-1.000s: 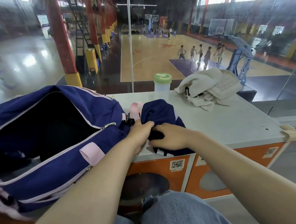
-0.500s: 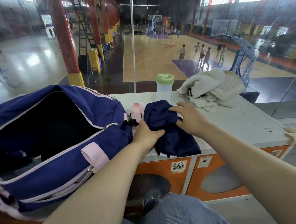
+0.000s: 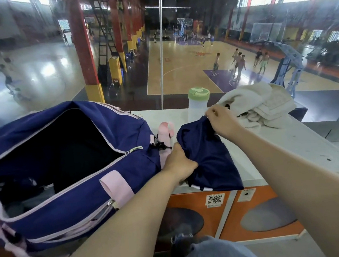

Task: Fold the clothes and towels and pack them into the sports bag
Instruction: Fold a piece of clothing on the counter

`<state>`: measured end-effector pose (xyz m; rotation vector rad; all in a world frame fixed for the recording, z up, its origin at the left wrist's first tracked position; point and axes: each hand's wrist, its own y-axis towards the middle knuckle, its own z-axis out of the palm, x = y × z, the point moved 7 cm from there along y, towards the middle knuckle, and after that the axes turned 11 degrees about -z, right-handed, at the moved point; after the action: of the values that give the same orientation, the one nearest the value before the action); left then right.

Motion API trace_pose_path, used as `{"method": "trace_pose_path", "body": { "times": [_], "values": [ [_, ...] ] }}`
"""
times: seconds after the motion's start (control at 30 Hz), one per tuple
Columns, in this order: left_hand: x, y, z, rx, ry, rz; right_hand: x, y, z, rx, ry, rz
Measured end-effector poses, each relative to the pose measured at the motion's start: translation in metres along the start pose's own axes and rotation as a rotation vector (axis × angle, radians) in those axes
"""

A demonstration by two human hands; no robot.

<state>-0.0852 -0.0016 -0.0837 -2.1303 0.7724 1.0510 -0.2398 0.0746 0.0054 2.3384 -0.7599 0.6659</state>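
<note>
Right hand (image 3: 221, 121) pinches the far corner of a navy garment (image 3: 208, 155) on the white counter (image 3: 295, 144); left hand (image 3: 179, 163) grips its near edge beside the unzipped bag (image 3: 61, 164). Crumpled towels (image 3: 258, 108) lie beyond; bare counter stretches right.

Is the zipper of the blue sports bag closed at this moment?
No, the sports bag gapes open, showing its dark inside.

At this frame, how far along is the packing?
Early to midway. The sports bag is unzipped, with some dark items already inside, too dim to identify. In hand: the navy garment, with the left hand gripping its near edge and the right hand pinching its far corner. Left: the white towels lie unfolded on the table.
</note>
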Motion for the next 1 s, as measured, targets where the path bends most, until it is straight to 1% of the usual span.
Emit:
{"method": "trace_pose_path", "body": {
  "times": [0.07, 0.1, 0.13, 0.17, 0.23, 0.27, 0.37, 0.47, 0.57, 0.63, 0.7, 0.8, 0.87, 0.93, 1.0],
  "values": [
    [0.001, 0.002, 0.000, 0.007, -0.025, -0.011, 0.000, -0.011, 0.000, -0.059, 0.251, 0.040],
    [0.002, 0.003, 0.000, 0.013, -0.027, -0.015, 0.004, -0.018, 0.000, -0.047, 0.318, -0.006],
    [0.002, 0.004, 0.001, 0.016, -0.030, -0.015, 0.010, -0.023, 0.001, 0.006, 0.312, -0.087],
    [0.001, 0.003, 0.001, 0.023, -0.030, -0.019, 0.014, -0.028, 0.004, 0.084, 0.247, -0.169],
    [0.001, 0.002, 0.001, 0.042, -0.035, -0.024, 0.015, -0.034, 0.014, 0.228, 0.031, -0.271],
    [0.000, 0.001, 0.000, 0.048, -0.028, -0.022, 0.013, -0.034, 0.019, 0.249, -0.032, -0.282],
    [-0.002, -0.002, 0.000, 0.062, 0.017, -0.015, 0.013, -0.023, 0.020, 0.140, -0.050, -0.256],
    [-0.002, -0.002, 0.001, 0.077, 0.036, -0.013, 0.002, -0.010, 0.029, 0.147, -0.065, -0.143],
    [-0.003, -0.003, 0.001, 0.089, 0.026, -0.021, -0.024, -0.013, 0.036, 0.079, 0.084, 0.155],
    [-0.002, -0.003, 0.002, 0.089, -0.005, -0.043, -0.038, -0.022, 0.036, 0.042, 0.120, 0.351],
    [-0.003, -0.003, 0.002, 0.101, -0.086, -0.056, -0.046, -0.028, 0.036, 0.068, 0.122, 0.461],
    [-0.006, -0.001, -0.001, 0.122, -0.283, -0.060, -0.047, -0.031, 0.042, 0.182, 0.262, 0.538],
    [-0.004, -0.003, -0.005, 0.128, -0.347, -0.066, -0.043, -0.036, 0.047, 0.233, 0.369, 0.549],
    [-0.004, -0.005, -0.004, 0.144, -0.380, -0.062, -0.037, -0.043, 0.050, 0.227, 0.489, 0.559],
    [-0.005, -0.009, -0.001, 0.181, -0.428, -0.050, -0.033, -0.050, 0.050, 0.162, 0.608, 0.541]
  ]
}}
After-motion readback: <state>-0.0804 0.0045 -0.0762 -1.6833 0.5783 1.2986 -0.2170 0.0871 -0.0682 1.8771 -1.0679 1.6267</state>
